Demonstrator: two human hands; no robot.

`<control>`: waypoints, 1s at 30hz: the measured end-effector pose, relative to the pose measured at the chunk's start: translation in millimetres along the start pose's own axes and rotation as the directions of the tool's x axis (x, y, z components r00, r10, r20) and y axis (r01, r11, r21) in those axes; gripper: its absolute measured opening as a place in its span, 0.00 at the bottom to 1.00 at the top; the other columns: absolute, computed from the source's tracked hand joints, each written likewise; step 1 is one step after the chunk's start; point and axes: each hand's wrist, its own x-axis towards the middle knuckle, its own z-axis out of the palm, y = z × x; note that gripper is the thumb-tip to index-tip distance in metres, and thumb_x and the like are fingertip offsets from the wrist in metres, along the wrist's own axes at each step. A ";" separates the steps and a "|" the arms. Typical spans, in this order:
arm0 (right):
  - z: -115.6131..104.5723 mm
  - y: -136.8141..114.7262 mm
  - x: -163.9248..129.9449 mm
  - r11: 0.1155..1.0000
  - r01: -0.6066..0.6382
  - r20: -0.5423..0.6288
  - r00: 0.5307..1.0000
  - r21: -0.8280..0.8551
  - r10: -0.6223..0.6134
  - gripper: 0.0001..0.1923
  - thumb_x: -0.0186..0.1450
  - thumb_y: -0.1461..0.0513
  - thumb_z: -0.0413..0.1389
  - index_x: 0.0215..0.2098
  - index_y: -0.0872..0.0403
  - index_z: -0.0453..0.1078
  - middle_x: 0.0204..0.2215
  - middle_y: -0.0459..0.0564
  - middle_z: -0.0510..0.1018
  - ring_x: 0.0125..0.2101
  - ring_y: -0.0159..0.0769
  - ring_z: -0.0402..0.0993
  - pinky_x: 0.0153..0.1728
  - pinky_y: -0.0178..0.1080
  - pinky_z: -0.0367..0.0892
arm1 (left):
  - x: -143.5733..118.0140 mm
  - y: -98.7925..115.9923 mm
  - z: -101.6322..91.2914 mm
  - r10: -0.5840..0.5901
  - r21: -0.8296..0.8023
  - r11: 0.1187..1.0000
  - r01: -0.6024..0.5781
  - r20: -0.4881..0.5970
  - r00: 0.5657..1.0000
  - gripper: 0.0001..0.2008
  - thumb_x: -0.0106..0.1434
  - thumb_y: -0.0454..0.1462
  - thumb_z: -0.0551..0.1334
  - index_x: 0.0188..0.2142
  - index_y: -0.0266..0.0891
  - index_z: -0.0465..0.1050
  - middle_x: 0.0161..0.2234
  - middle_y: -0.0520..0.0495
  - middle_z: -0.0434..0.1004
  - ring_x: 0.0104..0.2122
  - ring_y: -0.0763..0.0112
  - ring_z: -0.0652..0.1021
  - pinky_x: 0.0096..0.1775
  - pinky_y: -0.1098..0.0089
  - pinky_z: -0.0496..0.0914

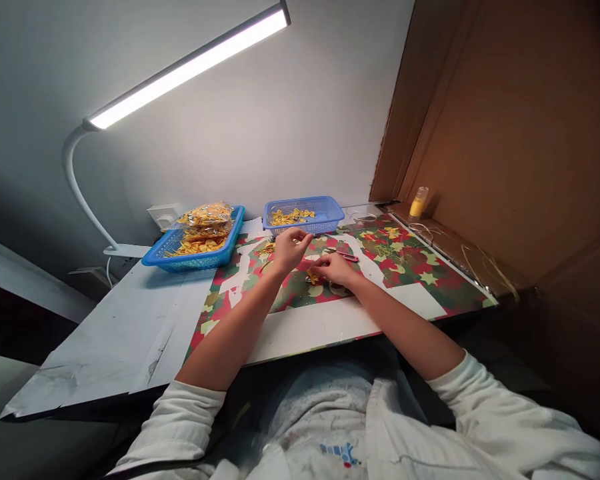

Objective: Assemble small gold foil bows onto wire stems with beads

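Observation:
My left hand (291, 251) is raised a little over the middle of the table, its thumb and fingers drawn together in a pinch. Whatever sits between those fingertips is too small to make out. Lower and to the right, my right hand (336, 268) pinches a small yellow bow-like piece (313, 277) just above the patterned sheet. Behind my right hand lies a pair of red-handled snips (347, 256). More small yellow pieces (267, 248) rest left of my left hand, which partly hides a pink-red item (306, 265).
A blue basket (180, 267) heaped with yellow pieces and a clear bag stands back left; a shallower blue basket (330, 217) stands at the back. Yellow pieces with thin strands (390, 247) lie right. A lamp (190, 67) hangs overhead. A small yellow-filled bottle (418, 204) stands far right.

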 end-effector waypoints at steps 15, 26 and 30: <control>0.8 2.1 1.7 0.997 -0.056 0.031 0.998 -0.051 0.057 0.07 0.58 0.62 0.60 0.29 0.58 0.78 0.26 0.49 0.81 0.26 0.31 0.74 0.27 0.31 0.63 | 16.6 3.8 4.8 0.027 0.104 0.994 -0.030 0.028 0.999 0.09 0.57 0.38 0.61 0.23 0.38 0.74 0.27 0.47 0.77 0.30 0.67 0.75 0.36 0.68 0.67; -0.4 1.6 1.4 0.995 -0.084 -0.015 0.996 -0.060 0.083 0.06 0.58 0.61 0.61 0.29 0.57 0.78 0.25 0.48 0.79 0.22 0.28 0.69 0.22 0.30 0.58 | 19.4 3.6 5.5 0.024 0.095 0.995 -0.025 0.009 1.000 0.09 0.57 0.39 0.61 0.23 0.38 0.73 0.27 0.48 0.76 0.29 0.68 0.75 0.36 0.68 0.67; -1.0 0.5 0.0 0.995 -0.092 -0.028 0.996 -0.049 0.090 0.06 0.58 0.61 0.61 0.28 0.57 0.78 0.24 0.47 0.79 0.21 0.27 0.67 0.21 0.29 0.58 | 20.1 4.4 5.3 0.012 0.101 0.995 -0.012 -0.004 1.000 0.09 0.57 0.39 0.61 0.23 0.38 0.73 0.26 0.48 0.76 0.29 0.68 0.75 0.36 0.68 0.67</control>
